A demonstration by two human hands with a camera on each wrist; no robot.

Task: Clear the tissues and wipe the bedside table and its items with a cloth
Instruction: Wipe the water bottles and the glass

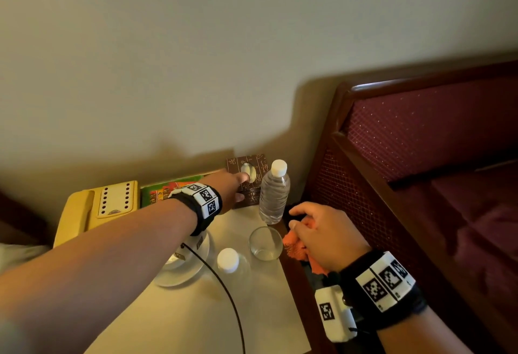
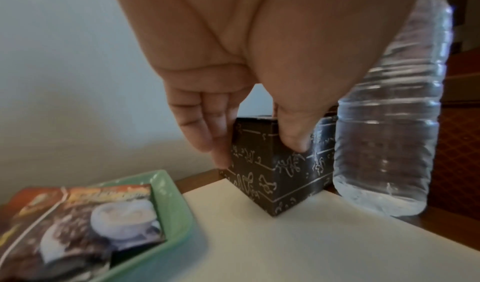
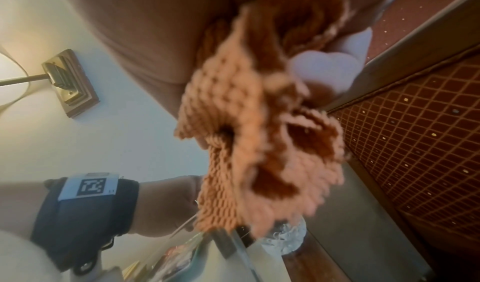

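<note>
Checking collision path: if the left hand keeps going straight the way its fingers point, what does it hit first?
The left hand already touches the tissue box: fingers on one side, thumb on the other. Straight on, it probably meets the tabletop.

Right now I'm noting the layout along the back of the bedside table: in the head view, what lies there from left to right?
Yellow telephone → green tray of sachets → left hand gripping the dark tissue box → upright water bottle.

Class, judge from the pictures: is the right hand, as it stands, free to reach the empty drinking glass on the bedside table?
Probably yes. The glass stands just left of the right hand with nothing between them, but that hand holds the orange cloth, so gripping would be awkward.
</note>
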